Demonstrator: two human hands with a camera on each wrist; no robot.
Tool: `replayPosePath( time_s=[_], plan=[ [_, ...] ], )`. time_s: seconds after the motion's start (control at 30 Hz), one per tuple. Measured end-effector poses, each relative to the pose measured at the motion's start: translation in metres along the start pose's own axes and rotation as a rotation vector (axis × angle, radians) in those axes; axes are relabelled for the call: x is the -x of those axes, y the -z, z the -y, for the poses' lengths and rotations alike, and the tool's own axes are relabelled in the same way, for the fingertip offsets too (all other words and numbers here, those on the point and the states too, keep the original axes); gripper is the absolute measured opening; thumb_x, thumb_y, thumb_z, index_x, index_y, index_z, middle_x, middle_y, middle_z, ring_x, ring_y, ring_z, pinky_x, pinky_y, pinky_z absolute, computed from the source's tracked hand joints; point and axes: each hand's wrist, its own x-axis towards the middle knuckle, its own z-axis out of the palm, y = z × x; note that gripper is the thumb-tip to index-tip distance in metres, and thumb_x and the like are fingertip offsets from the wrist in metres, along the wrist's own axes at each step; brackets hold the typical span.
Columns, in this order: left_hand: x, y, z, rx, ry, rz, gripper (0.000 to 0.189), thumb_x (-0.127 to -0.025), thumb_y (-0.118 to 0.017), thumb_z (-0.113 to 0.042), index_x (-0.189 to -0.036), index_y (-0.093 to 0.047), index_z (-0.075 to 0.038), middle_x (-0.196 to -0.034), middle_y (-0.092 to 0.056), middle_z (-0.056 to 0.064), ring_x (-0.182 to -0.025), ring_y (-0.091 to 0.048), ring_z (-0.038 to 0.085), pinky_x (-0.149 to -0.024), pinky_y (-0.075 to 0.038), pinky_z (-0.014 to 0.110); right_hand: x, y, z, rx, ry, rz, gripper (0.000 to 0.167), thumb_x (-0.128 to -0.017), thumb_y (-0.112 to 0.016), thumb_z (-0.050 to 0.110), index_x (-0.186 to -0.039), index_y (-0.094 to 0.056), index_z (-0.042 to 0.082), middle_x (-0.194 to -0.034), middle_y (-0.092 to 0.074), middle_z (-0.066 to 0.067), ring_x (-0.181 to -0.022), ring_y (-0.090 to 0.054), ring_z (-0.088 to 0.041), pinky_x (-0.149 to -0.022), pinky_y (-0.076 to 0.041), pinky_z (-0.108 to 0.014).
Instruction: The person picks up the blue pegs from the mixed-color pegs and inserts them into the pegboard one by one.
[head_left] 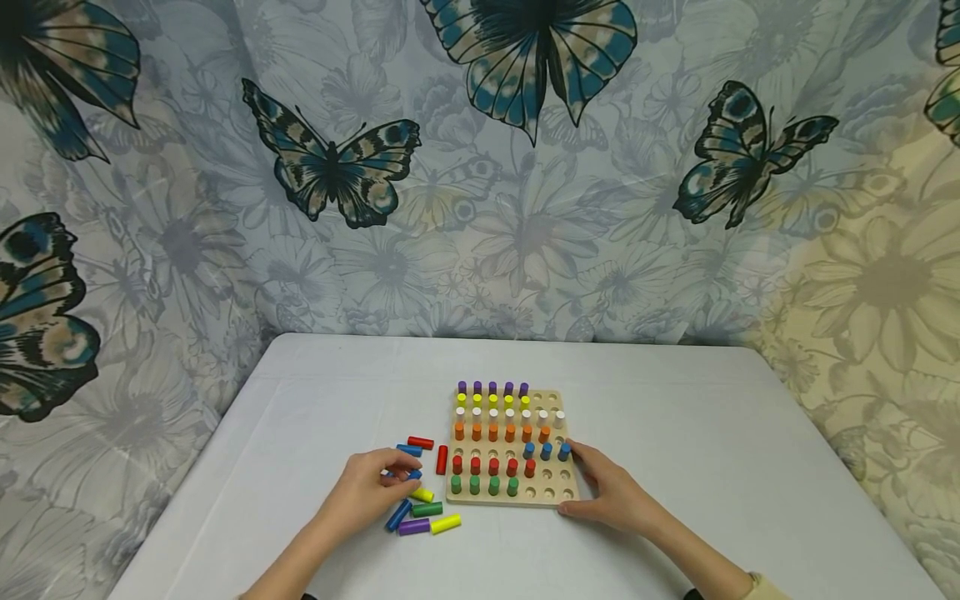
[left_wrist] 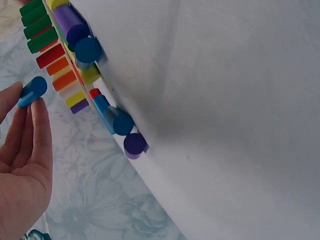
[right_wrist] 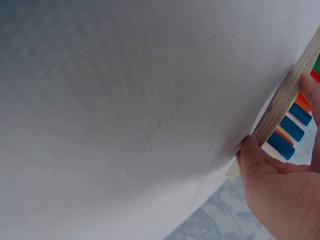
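One blue cylindrical peg (left_wrist: 35, 89) is pinched by the left hand (head_left: 367, 488), left of the wooden pegboard (head_left: 513, 502), whose edge is touched by the right hand (head_left: 613, 497), fingers spread. Light, stiff handling is expected; one end is best gripped.

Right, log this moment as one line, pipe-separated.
left hand: pinches blue peg | right hand: touches pegboard at right edge | blue row: three pegs at right end | loose pegs: on table, mostly left of pegboard
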Motion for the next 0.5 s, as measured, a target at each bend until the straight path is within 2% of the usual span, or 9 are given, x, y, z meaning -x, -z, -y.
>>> replayPosePath(
  time_s=[0.2, 0.4, 0.5],
  plan=[
    [-0.006, -0.006, -0.005, 0.140, 0.009, -0.050, 0.021, -0.084, -0.078, -0.015, -0.103, -0.072, -0.009, -0.096, -0.070, -0.002, -0.082, -0.062, 0.010, -0.073, -0.055, 0.020, 0.000, 0.000, 0.000, 0.001, 0.002, -0.001, 0.099, -0.073, -0.086, 0.039, -0.148, -0.034, -0.001, -0.148, -0.038, -0.024, -0.134, -0.040, -0.041, -0.100, -0.044, -0.044],
    [-0.014, -0.012, -0.013, 0.226, 0.021, -0.053, 0.021, -0.085, -0.078, -0.018, -0.104, -0.072, -0.013, -0.098, -0.069, -0.005, -0.086, -0.063, 0.012, -0.074, -0.056, 0.022, 0.000, 0.000, 0.000, -0.007, 0.002, -0.001, 0.099, -0.073, -0.086, 0.038, -0.148, -0.034, -0.001, -0.148, -0.038, -0.023, -0.135, -0.039, -0.040, -0.101, -0.043, -0.044],
    [-0.019, -0.015, -0.015, 0.257, 0.000, -0.048, 0.022, -0.085, -0.077, -0.020, -0.105, -0.072, -0.012, -0.098, -0.070, -0.003, -0.088, -0.064, 0.013, -0.075, -0.055, 0.021, 0.001, 0.001, 0.000, -0.009, 0.004, -0.001, 0.099, -0.073, -0.086, 0.038, -0.148, -0.034, -0.001, -0.148, -0.038, -0.024, -0.134, -0.040, -0.041, -0.101, -0.043, -0.044]
  ],
)
